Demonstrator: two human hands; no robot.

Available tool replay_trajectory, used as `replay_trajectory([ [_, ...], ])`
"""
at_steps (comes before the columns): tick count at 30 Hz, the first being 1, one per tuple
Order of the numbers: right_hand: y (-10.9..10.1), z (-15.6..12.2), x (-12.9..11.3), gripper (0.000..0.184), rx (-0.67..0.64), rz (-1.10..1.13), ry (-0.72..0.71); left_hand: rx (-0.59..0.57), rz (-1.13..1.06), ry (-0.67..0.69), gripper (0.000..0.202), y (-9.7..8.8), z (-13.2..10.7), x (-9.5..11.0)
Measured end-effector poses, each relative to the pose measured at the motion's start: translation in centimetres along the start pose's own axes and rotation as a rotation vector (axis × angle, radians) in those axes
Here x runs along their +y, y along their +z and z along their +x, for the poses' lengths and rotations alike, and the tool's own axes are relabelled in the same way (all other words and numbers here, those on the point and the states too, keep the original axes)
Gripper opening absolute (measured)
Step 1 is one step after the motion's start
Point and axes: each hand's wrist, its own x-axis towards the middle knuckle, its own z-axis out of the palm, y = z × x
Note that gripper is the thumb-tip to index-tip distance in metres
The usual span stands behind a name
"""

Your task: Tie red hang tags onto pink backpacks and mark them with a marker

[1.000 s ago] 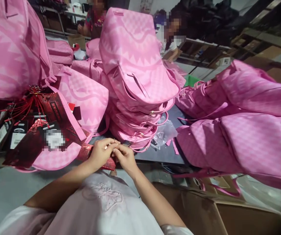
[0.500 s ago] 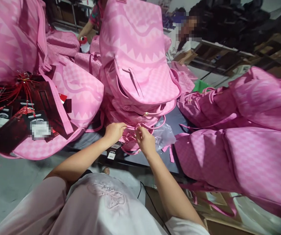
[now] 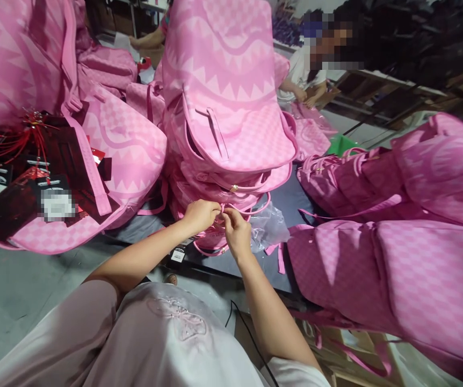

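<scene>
A stack of pink backpacks [image 3: 231, 123] with a jagged-teeth print and checks stands in front of me, handles towards me. At one of its lower handles [image 3: 251, 208], my left hand [image 3: 202, 216] and my right hand [image 3: 237, 231] meet, fingertips nearly touching. Both hands are closed in a pinch; whatever lies between the fingertips is too small to name. Below my left hand, a black tag with a white label [image 3: 178, 255] hangs at the table edge. Crumpled clear plastic [image 3: 270, 226] lies beside my right hand.
Black and dark red tags [image 3: 56, 185] on red strings lie over a pink backpack [image 3: 124, 140] at left. More pink backpacks [image 3: 428, 269] are piled at right. A green bin [image 3: 342, 144] and a co-worker [image 3: 302, 80] are behind; another person's arm [image 3: 149, 40] shows at the back left.
My left hand has moved right, closer to my right hand, and their fingertips have come together at the handle. The co-worker at the back has brought both hands together.
</scene>
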Motion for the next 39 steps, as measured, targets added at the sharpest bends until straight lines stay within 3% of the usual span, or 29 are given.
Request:
replay_trajectory([
  [4, -1.8, -0.1, -1.6, 0.027, -0.028, -0.560, 0.031, -0.092, -0.175, -0.059, 0.017, -0.7, -0.6, -0.7],
  [9, -3.8, 0.1, -3.6, 0.027, -0.175, -0.838, 0.099, -0.152, -0.186, 0.066, 0.032, -1.8, -2.5, -2.5],
  [11, -4.3, 0.5, -3.6, 0.020, -0.218, -0.665, 0.154, -0.136, -0.341, 0.098, 0.035, -1.9, -3.0, -3.2],
  [16, -4.9, 1.3, -2.5, 0.037, -0.501, 0.347, 0.430, -0.062, -0.677, 0.234, 0.047, -1.1, -3.5, -4.6],
  [20, -4.7, 1.1, -2.3, 0.048, -0.575, 0.802, 0.573, 0.236, -0.682, 0.124, 0.021, 0.5, -3.7, -5.0],
  [23, -4.3, 0.9, -2.8, 0.045, -0.567, 0.866, 0.563, 0.424, -0.552, 0.145, 0.015, 1.6, -3.6, -4.8],
  [26, -3.4, 0.8, -3.4, 0.040, -0.476, 0.891, 0.493, 0.434, -0.232, 0.306, 0.023, 2.1, -3.7, -4.3],
  [30, -1.6, 0.5, -4.1, 0.039, -0.190, 0.840, 0.402, 0.446, 0.062, 0.430, 0.024, 2.4, -4.0, -3.4],
  [34, 0.1, 0.0, -4.3, 0.033, 0.006, 0.790, 0.327, 0.475, 0.049, 0.530, 0.023, 2.7, -3.9, -2.9],
  [37, 0.2, 0.0, -4.2, 0.038, 0.024, 0.819, 0.383, 0.473, -0.042, 0.559, 0.023, 3.0, -3.5, -2.9],
  [39, 0.0, 0.2, -4.0, 0.044, -0.005, 0.886, 0.438, 0.441, -0.138, 0.507, 0.024, 3.3, -3.1, -3.0],
])
